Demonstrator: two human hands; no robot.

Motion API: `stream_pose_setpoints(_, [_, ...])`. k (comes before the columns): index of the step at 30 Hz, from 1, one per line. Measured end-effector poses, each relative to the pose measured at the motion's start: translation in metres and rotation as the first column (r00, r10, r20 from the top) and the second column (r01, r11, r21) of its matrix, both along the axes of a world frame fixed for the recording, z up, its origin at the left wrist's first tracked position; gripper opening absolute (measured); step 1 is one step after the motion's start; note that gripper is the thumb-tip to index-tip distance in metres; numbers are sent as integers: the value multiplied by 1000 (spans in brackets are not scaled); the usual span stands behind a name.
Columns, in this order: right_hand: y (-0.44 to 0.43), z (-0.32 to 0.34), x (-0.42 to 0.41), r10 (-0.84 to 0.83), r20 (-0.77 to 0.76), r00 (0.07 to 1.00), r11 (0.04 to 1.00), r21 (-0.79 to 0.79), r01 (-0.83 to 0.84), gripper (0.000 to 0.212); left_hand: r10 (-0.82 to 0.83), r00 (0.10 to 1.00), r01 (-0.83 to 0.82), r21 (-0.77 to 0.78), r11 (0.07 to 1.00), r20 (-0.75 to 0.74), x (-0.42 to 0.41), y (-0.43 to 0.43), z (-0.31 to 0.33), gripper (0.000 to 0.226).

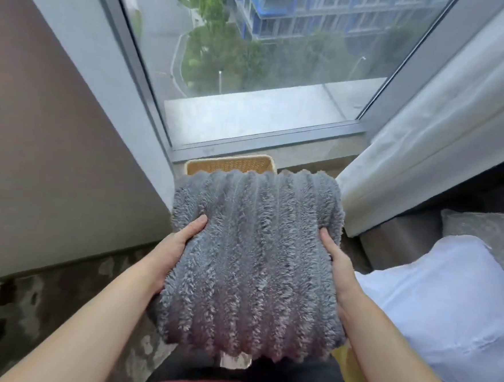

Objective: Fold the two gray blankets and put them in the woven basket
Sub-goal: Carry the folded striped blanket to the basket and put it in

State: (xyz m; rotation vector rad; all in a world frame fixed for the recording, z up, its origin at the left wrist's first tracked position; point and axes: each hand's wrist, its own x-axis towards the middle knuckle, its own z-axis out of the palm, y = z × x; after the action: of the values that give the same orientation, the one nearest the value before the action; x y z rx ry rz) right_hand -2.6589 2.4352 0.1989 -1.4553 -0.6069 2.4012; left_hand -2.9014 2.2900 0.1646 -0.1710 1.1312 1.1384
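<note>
A folded gray blanket (253, 262), fluffy and ribbed, is held up in front of me. My left hand (178, 245) grips its left side and my right hand (336, 265) grips its right side, thumbs on top. Beyond the blanket's far edge, the rim of the woven basket (231, 164) shows on the floor by the window; the blanket hides most of the basket. I see only one gray blanket.
A floor-to-ceiling window (269, 57) lies straight ahead. A wall (54, 147) stands on the left. A white curtain (427, 143) hangs on the right, with a white pillow (445, 308) below it. Patterned carpet (58, 305) covers the floor.
</note>
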Motion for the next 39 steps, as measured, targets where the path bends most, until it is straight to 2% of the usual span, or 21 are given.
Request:
stream_pose_setpoints(4, [68, -16, -20, 1, 18, 1000, 1000, -14, -1, 49, -15, 1000, 15, -17, 1000, -11, -19, 64, -12, 77])
stream_pose_setpoints(9, [167, -74, -71, 95, 22, 995, 995, -37, -94, 50, 156, 957, -172, -46, 984, -246, -49, 134, -48, 71])
stream_pose_setpoints(13, [236, -148, -118, 141, 14, 990, 983, -118, -138, 53, 220, 894, -259, -51, 964, -390, -85, 193, -106, 77])
stream_pose_setpoints(15, [265, -190, -141, 122, -19, 992, 982, -144, -123, 51, 208, 870, -261, -59, 964, -447, -107, 223, -141, 79])
stream_pose_setpoints(18, [292, -258, -170, 96, -80, 992, 979, -174, -109, 48, 172, 835, -235, -58, 970, -522, -141, 253, -208, 94])
stream_pose_setpoints(21, [306, -336, -198, 86, -100, 991, 978, -182, -104, 50, 138, 835, -207, -73, 976, -532, -174, 272, -293, 100])
stream_pose_setpoints(24, [307, -420, -222, 35, 15, 999, 986, -162, -32, 30, 122, 856, -199, -103, 975, -503, -190, 277, -383, 85])
stream_pose_setpoints(27, [295, -498, -231, -7, 192, 981, 980, -192, 44, 47, 86, 869, -201, -190, 961, -487, -187, 265, -455, 62])
stream_pose_setpoints(28, [291, -517, -233, 9, 231, 973, 981, -189, 36, 47, 72, 874, -207, -235, 950, -481, -182, 258, -474, 61])
stream_pose_setpoints(31, [286, -559, -243, 114, 238, 965, 987, -140, -82, 49, -2, 888, -216, -420, 881, -461, -171, 244, -511, 87])
stream_pose_setpoints(33, [289, -576, -252, 160, 223, 961, 981, -141, -131, 52, 3, 886, -258, -487, 834, -464, -173, 243, -526, 83])
stream_pose_setpoints(36, [297, -598, -254, 103, 165, 981, 989, -122, -84, 47, 104, 869, -316, -381, 869, -483, -181, 248, -538, 71])
stream_pose_setpoints(39, [295, -605, -241, 74, 220, 973, 992, -112, -51, 47, 123, 830, -327, -296, 898, -544, -175, 252, -546, 45])
